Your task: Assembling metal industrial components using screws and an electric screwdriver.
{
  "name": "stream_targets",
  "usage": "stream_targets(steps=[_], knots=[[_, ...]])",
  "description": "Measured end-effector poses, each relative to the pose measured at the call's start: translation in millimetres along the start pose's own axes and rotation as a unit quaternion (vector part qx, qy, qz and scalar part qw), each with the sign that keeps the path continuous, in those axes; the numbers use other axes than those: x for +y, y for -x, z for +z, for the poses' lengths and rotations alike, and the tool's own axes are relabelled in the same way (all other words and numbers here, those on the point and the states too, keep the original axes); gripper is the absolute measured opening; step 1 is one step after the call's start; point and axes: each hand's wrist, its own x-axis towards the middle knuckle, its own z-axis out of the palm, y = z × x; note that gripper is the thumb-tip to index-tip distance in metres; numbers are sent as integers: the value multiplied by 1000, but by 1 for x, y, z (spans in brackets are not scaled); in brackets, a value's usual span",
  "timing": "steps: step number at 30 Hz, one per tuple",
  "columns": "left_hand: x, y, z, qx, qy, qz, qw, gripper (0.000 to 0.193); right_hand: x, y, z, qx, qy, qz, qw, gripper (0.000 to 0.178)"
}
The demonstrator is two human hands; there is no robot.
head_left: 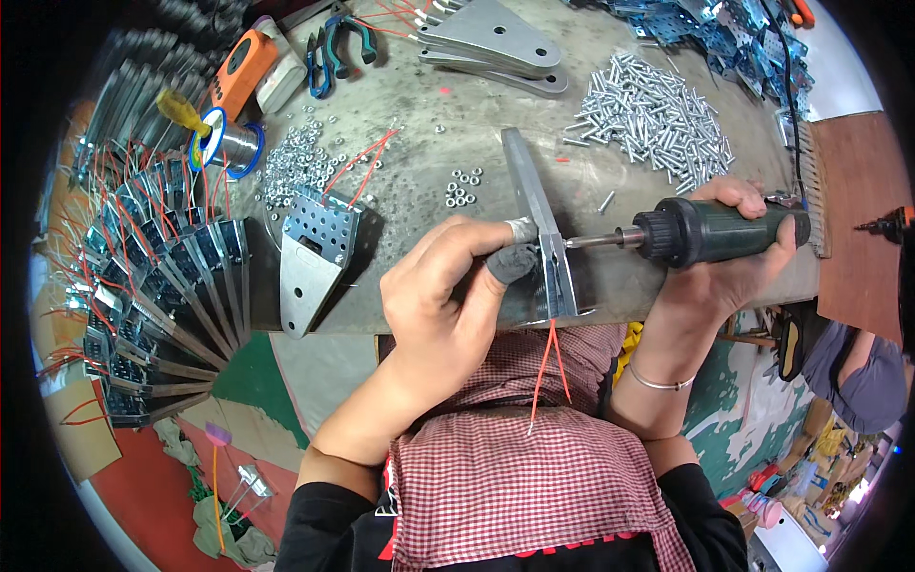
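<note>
Left fingers point(474, 236) pinch a bracket point(547, 231), right fingers point(732, 194) clasp a screwdriver point(694, 232) (a spool point(207, 141) carries wire point(238, 146)).

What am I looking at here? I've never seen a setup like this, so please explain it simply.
There's no machine arm: these are a person's bare hands, seen from above by a wide, bending camera worn on their head. Picture left is their left.

The left hand, with dark and pale fingertip covers, holds a metal piece with red wires hanging down. The right hand grips a power screwdriver, its tip at the piece's side.

On the workbench lie loose screws, small nuts, pliers, a wire spool and stacked metal plates.
</note>
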Motion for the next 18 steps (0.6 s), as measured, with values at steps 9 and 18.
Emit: stream_targets(steps=[9,18], knots=[[-1,-3,-1,-12,-26,92,995,34,1,-1,-5,12,7,8,1000,30],[9,-9,-12,-62,-91,38,993,27,0,-1,-5,19,10,7,1000,30]])
